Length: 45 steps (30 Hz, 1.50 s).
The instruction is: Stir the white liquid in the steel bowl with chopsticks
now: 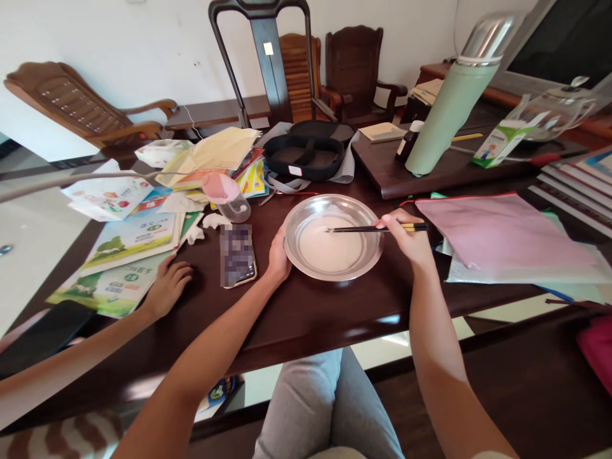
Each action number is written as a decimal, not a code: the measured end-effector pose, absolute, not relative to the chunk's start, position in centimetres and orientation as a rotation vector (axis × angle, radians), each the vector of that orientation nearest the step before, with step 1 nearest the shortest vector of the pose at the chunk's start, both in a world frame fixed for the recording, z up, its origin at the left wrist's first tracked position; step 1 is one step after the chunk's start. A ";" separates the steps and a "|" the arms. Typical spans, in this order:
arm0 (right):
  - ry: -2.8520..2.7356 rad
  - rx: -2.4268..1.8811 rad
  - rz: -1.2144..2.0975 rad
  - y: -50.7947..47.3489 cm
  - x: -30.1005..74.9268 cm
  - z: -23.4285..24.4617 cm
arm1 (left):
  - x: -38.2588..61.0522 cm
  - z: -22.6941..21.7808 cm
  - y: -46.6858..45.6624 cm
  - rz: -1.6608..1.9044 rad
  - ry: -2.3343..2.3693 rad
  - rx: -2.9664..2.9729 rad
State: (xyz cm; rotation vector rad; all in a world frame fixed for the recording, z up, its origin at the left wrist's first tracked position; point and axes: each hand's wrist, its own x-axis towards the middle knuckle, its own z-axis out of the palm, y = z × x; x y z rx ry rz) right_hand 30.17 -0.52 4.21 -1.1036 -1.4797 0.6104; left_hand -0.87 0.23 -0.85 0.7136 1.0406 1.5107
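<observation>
Fingers of the right hand [407,237] pinch chopsticks [354,228], seemingly stirring pale liquid [329,250] in the bowl [333,274]; further strokes need the left hand [278,256], fingers cupping its left side, to hold steady.

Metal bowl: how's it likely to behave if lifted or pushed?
The metal bowl is probably stiff, given its shiny metal wall. Its pale, smooth contents look liquid, so tilting might spill them. Wide and shallow, it would likely slide before tipping.

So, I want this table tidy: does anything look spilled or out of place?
No spill shows around the bowl, but crumpled white scraps, probably tissue, lie loose by the lit phone, looking like litter.
</observation>
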 end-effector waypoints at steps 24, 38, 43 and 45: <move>-1.624 -1.032 0.793 -1.1 29.5 4.5 | -0.7 -0.2 -0.1 1.498 1.043 0.716; -1.600 -1.056 0.809 -1.2 29.4 4.7 | -0.7 -0.3 0.0 1.506 1.061 0.701; -1.393 -1.104 0.636 -0.7 30.3 4.4 | -0.4 0.3 -0.5 1.449 1.162 0.778; -1.320 -1.079 0.650 -0.8 30.8 4.4 | -2.5 1.3 -1.5 1.421 1.192 0.797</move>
